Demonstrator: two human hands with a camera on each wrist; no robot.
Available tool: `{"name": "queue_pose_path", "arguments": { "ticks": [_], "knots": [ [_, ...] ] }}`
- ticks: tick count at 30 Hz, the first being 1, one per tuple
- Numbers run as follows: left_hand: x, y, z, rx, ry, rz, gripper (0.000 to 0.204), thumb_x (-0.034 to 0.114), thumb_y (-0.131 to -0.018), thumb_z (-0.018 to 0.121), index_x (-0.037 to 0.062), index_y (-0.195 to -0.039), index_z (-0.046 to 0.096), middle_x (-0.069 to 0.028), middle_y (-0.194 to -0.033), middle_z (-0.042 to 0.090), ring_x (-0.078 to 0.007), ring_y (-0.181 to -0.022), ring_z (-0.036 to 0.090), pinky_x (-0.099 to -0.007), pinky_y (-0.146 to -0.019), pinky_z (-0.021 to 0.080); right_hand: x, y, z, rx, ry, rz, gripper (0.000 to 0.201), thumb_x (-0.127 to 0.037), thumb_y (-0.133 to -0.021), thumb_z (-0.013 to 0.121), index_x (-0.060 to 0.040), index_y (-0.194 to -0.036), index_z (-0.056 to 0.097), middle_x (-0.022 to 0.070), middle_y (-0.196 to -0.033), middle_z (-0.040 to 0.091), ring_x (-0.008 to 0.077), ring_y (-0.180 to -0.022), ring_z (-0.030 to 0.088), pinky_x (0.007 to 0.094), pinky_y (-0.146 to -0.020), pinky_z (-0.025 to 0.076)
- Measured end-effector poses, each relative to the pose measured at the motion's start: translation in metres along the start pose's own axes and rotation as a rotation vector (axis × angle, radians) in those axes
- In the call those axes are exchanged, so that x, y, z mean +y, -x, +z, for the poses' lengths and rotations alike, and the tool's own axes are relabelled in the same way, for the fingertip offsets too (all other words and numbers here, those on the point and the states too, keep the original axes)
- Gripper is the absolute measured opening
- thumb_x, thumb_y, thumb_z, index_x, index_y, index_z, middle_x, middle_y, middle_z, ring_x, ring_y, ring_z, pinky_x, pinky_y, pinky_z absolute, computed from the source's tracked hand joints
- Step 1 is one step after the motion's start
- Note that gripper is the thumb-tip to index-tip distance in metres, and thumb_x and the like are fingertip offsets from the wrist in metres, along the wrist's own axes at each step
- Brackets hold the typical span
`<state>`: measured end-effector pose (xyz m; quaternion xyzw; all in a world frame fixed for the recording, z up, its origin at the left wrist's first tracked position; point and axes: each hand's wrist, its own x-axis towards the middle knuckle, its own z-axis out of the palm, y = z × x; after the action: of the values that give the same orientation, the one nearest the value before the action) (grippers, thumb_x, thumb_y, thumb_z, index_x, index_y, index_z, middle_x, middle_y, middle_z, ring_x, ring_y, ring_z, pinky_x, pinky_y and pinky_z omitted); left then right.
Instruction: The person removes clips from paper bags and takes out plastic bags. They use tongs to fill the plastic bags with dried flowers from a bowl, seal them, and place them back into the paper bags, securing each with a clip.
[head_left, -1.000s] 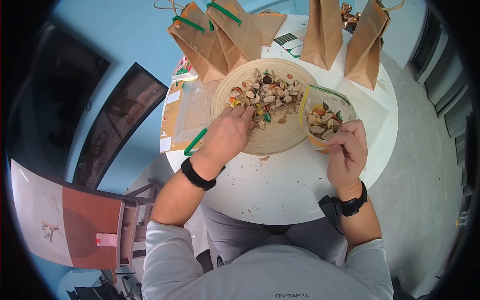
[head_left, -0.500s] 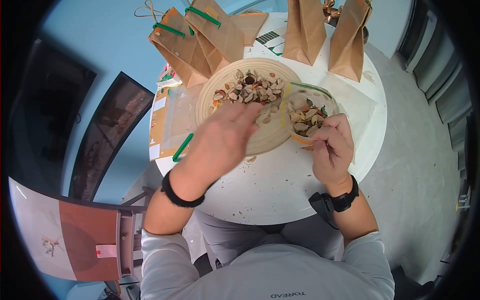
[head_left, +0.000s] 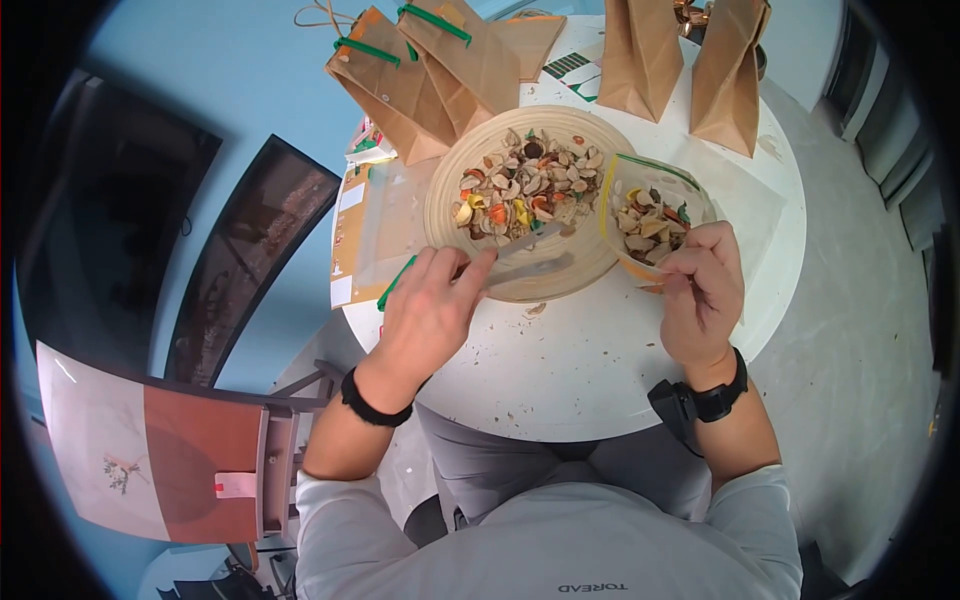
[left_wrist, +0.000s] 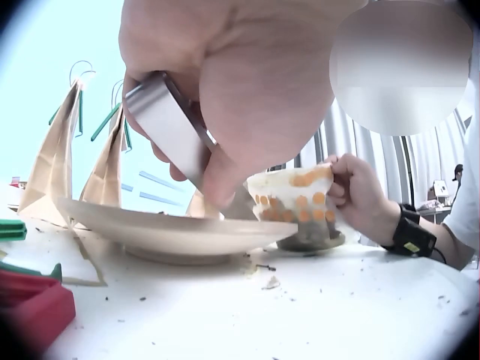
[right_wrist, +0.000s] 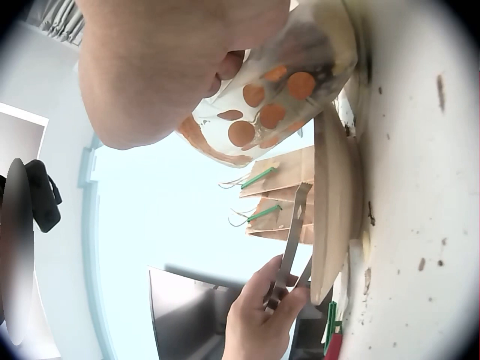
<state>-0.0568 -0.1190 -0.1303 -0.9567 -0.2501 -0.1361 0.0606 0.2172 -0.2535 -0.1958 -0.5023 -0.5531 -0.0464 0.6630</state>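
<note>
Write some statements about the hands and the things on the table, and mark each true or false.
1. The left hand holds metal tongs. True.
2. The tips of the tongs are squeezed together. False: they are apart, over the plate.
3. The right hand grips a brown paper bag. False: it holds the edge of a clear bag with orange dots.
4. The clear bag is empty. False: dried petals and similar pieces lie inside it.
5. More dried petals lie on the plate. True.
6. Green clips are on the two standing paper bags beyond the plate, on the left-hand side. True.
</note>
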Motion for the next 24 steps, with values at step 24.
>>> {"name": "queue_pose_path", "arguments": {
  "ticks": [24],
  "knots": [
    [-0.029, -0.04, 0.041, 0.078, -0.029, -0.074, 0.032, 0.007, -0.089, 0.075, -0.0004, -0.121, 0.071, -0.0155, -0.099, 0.069, -0.0352, -0.095, 0.067, -0.0441, -0.084, 0.057, -0.001, 0.0, 0.0, -0.013, -0.004, 0.023, 0.019, 0.014, -0.077, 0.055, 0.0021, -0.086, 0.068, 0.0115, -0.094, 0.05, 0.0189, -0.077, 0.049, 0.0275, -0.065, 0.041]
  ]
}}
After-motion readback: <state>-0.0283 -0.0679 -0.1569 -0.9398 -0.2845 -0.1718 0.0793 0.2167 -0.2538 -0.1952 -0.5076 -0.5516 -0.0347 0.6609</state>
